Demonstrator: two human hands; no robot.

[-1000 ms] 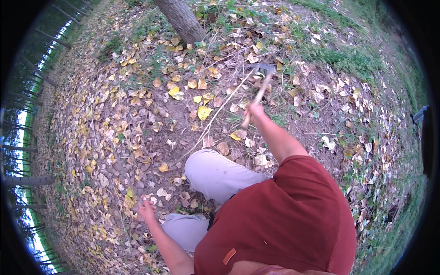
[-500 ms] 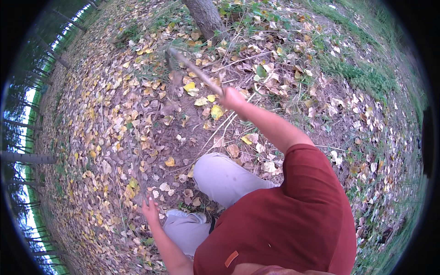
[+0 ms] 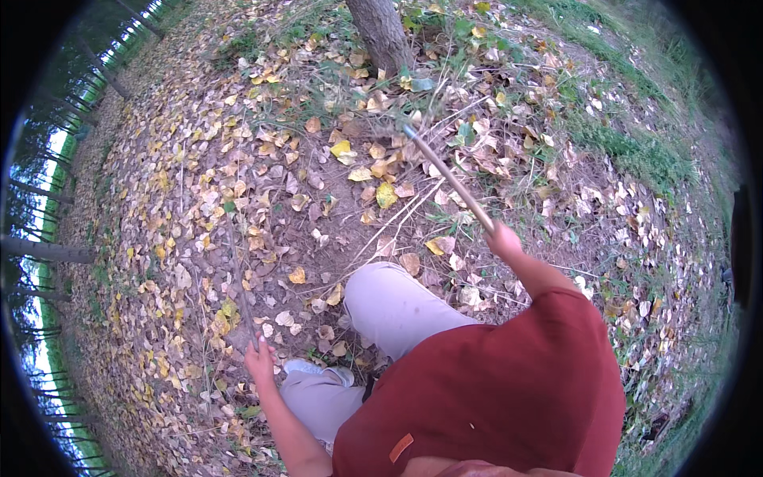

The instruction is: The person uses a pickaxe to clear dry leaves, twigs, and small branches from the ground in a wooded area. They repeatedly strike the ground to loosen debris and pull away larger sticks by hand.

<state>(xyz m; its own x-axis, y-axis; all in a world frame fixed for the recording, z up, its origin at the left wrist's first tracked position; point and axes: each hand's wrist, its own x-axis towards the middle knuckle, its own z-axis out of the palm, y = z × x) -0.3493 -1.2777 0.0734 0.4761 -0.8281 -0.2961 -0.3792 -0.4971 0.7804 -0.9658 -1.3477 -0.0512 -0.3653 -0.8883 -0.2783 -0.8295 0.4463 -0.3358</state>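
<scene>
My right hand (image 3: 504,241) is closed round the lower end of a wooden-handled tool (image 3: 450,180). Its handle slants up and left over the ground to a bluish metal collar; the head beyond is blurred, so I cannot make out its kind. Low on the left, beside my shoe, is my left hand (image 3: 260,362), its fingers curled at the end of a thin dark stick (image 3: 245,300) that runs away over the leaves. Dry leaves (image 3: 385,195), yellow and brown, lie on the bare soil under the tool.
A tree trunk (image 3: 383,36) rises just beyond the tool's head. Dry stalks (image 3: 409,213) lie across the soil before my bent knee (image 3: 389,298). Green weeds (image 3: 636,151) grow at the right, and a row of trees (image 3: 48,250) lines the far left.
My right hand has swung right and back toward me with the tool, whose head has moved right from the leaf litter. My left hand has barely moved.
</scene>
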